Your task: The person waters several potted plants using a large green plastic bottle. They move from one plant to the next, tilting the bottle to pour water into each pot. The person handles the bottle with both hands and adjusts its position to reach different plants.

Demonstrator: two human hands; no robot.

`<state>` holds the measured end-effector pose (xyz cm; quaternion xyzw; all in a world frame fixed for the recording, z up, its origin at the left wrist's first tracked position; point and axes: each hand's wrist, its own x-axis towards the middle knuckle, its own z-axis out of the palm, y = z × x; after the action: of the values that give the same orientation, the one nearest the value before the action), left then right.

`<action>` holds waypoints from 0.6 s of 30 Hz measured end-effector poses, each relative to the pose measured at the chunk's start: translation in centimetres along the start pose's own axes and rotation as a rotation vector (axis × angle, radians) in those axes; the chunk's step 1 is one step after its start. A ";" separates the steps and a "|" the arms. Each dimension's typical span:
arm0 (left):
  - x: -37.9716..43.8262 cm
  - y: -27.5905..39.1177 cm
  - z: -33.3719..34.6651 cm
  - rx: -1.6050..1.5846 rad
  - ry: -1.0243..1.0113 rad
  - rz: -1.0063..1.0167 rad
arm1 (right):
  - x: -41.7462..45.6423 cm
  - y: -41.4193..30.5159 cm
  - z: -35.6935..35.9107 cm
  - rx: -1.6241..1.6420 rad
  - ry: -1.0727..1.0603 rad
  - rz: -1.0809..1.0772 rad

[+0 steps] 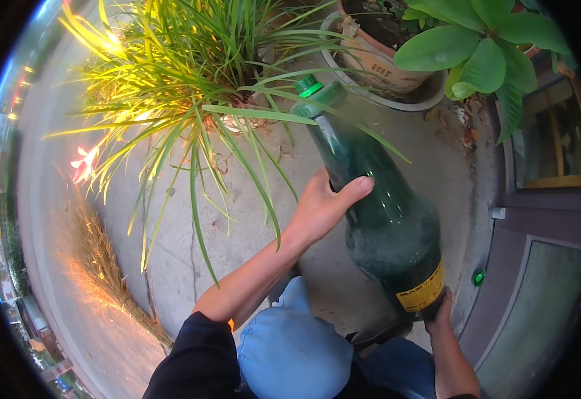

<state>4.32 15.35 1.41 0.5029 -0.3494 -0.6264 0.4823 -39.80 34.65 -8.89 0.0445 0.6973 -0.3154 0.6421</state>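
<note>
A large green plastic bottle [395, 214] slants across in front of me, neck towards the potted plants and base towards my right side. My left hand [327, 207] is wrapped round it below the neck, thumb on top. At its base, my right hand [439, 311] grips the dark bottom end; part of that hand is hidden behind the bottle. A green threaded neck [309, 86] shows at the top, with a long leaf crossing just in front of the collar. Near the base sits a yellow label [421, 289] bearing writing.
A strappy-leaved plant [195, 85] with a pink flower [86, 163] spreads at upper left. A clay pot [380, 67] stands in a pale basin [432, 92]. A straw broom [106, 269] lies left on concrete. Right are a wall with glazed panels [535, 299] and a round green cap-like piece [478, 277].
</note>
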 end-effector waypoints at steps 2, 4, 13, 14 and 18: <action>0.1 0.0 0.0 0.019 -0.010 -0.008 | 0.0 0.0 -0.1 0.000 -0.021 0.002; 0.1 0.5 0.1 0.056 -0.025 -0.024 | 0.0 0.0 0.0 0.010 -0.066 -0.001; 0.2 0.6 0.2 0.012 -0.028 0.010 | -0.3 0.0 0.6 -0.002 -0.012 0.008; 0.2 0.6 0.1 0.018 -0.024 0.010 | -0.2 0.0 0.6 -0.006 -0.018 0.010; 0.0 0.2 0.0 0.008 -0.020 0.013 | -0.6 0.1 0.7 -0.016 -0.031 0.013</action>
<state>4.37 15.30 1.59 0.4962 -0.3601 -0.6270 0.4806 -39.06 34.57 -8.37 0.0390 0.6895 -0.3063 0.6551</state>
